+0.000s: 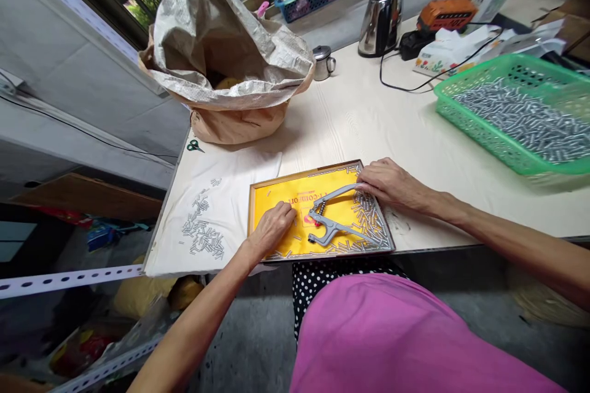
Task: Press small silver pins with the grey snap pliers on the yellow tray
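Note:
A shallow tray (252,212) with a yellow lining lies at the table's front edge, small metal pins (369,212) heaped along its right side and scattered elsewhere in it. Over the lining is a pair of grey spring-handled pliers (332,221), handles spread, jaws toward the left. At the tray's upper right, my right hand (387,181) is closed around the end of the upper handle. My left hand (275,225) is over the tray's left part, fingers curled together near the lining; whatever they pinch is hidden.
Left of the tray, loose pins (203,233) lie on a white cloth (239,190), with small scissors (195,146) behind. A large open sack (239,116) stands at the back. A green basket (483,141) of pins is at right; a kettle (380,18) and a metal cup (323,62) stand farther back.

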{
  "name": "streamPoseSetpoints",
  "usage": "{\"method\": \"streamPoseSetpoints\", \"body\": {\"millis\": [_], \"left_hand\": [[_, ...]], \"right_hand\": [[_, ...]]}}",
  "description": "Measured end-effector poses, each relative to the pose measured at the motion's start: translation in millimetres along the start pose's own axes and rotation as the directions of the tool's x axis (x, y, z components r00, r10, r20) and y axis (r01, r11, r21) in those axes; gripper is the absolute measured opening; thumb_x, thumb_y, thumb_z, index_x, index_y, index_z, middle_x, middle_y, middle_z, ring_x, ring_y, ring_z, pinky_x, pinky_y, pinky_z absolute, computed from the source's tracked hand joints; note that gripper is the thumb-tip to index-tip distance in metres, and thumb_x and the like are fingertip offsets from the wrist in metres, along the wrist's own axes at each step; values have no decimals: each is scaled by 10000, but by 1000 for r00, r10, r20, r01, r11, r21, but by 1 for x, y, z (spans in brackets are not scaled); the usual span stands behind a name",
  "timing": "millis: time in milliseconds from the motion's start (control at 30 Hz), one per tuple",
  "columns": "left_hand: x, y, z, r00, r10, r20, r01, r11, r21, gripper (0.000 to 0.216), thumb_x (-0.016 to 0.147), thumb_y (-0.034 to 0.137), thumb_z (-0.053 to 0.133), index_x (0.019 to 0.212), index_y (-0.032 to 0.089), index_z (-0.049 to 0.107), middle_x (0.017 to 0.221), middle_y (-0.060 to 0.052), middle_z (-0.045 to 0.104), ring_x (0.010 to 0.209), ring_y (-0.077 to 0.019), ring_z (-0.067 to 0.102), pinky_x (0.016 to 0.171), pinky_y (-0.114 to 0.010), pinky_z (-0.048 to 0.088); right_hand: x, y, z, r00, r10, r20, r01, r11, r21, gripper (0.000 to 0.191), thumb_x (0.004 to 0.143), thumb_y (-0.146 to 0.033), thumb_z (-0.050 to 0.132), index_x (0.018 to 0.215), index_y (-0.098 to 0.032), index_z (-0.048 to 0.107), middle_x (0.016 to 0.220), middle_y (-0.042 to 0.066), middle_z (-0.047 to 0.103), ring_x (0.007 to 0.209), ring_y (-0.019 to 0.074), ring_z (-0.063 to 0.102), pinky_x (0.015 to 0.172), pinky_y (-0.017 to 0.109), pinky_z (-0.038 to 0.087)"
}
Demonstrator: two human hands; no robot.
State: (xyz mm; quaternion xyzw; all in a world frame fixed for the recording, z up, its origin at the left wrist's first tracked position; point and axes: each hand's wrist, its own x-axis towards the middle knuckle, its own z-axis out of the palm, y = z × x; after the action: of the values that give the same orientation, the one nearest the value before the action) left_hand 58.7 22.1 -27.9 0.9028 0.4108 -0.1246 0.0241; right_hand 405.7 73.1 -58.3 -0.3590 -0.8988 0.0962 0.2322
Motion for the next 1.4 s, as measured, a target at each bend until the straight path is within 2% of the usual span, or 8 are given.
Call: {"method": "streamPoseSetpoints", "body": {"millis": [267, 367, 500, 567, 767, 1033, 1233, 1400], "left_hand": [[-3, 29, 10, 923, -231, -309, 57, 874, -483, 194, 999, 238, 487, 1075, 186, 658, 994, -74, 668, 919, -181, 640, 821, -304, 539], [-17, 17, 7, 797, -446, -407, 148, 798, -585, 245, 982, 245, 518, 1183, 199, 650, 1090, -89, 674, 980, -186, 652, 856, -308, 537], [-70, -36, 9, 538, -765, -354, 590, 642, -491, 216, 955, 210, 515, 996, 172, 724, 952, -91, 679, 933, -218, 631, 861, -346, 511], [-102, -60, 15, 492, -824, -282, 739, 566, -364, 218, 942, 206, 521, 955, 170, 735, 914, -88, 667, 942, -234, 606, 865, -361, 495], [-156, -85, 33, 664, -743, -83, 736, 669, -107, 254, 952, 180, 483, 1009, 238, 724, 1002, -90, 648, 1023, -248, 531, 786, -322, 483], [-153, -100, 36, 797, -603, 19, 603, 798, 24, 202, 941, 138, 453, 894, 198, 641, 974, -104, 616, 1001, -250, 520, 804, -330, 476], [-150, -113, 37, 770, -636, -57, 630, 771, -98, 157, 902, 183, 468, 799, 203, 585, 926, -100, 637, 967, -249, 552, 834, -347, 473], [-134, -90, 26, 565, -817, -113, 651, 526, -547, 128, 804, 303, 559, 804, 194, 627, 772, -37, 670, 738, -192, 605, 751, -316, 494]], "right_hand": [[-3, 1, 0, 999, -8, -40, 11, 999, 52, 394, 1028, -497, 342, 820, -233, 547, 766, 33, 626, 770, 202, 571, 802, 377, 390], [-6, 9, 3, 997, -11, -80, 16, 998, 64, 353, 1016, -486, 390, 859, -235, 582, 810, 45, 661, 810, 221, 613, 805, 391, 406], [-7, 17, 6, 995, -24, -100, 32, 996, 84, 329, 997, -500, 422, 888, -249, 604, 829, 54, 684, 793, 235, 638, 777, 415, 434], [-5, 18, 8, 995, -29, -92, 37, 995, 91, 314, 992, -494, 431, 894, -255, 612, 846, 57, 693, 799, 239, 644, 789, 427, 447], [12, 6, 19, 995, -75, -66, 81, 993, 83, 318, 1004, -473, 416, 919, -249, 625, 875, 58, 699, 838, 238, 642, 827, 421, 441], [33, -18, 17, 994, -106, -34, 108, 991, 79, 315, 1020, -438, 403, 881, -225, 589, 813, 49, 659, 806, 212, 609, 822, 392, 407], [33, -24, 10, 998, -68, -18, 69, 996, 57, 342, 1026, -445, 357, 846, -237, 560, 790, 33, 633, 785, 205, 580, 806, 383, 398], [34, -24, 8, 999, -47, -6, 47, 998, 38, 382, 1030, -458, 328, 795, -240, 536, 763, 28, 611, 747, 194, 550, 796, 367, 398]]}}
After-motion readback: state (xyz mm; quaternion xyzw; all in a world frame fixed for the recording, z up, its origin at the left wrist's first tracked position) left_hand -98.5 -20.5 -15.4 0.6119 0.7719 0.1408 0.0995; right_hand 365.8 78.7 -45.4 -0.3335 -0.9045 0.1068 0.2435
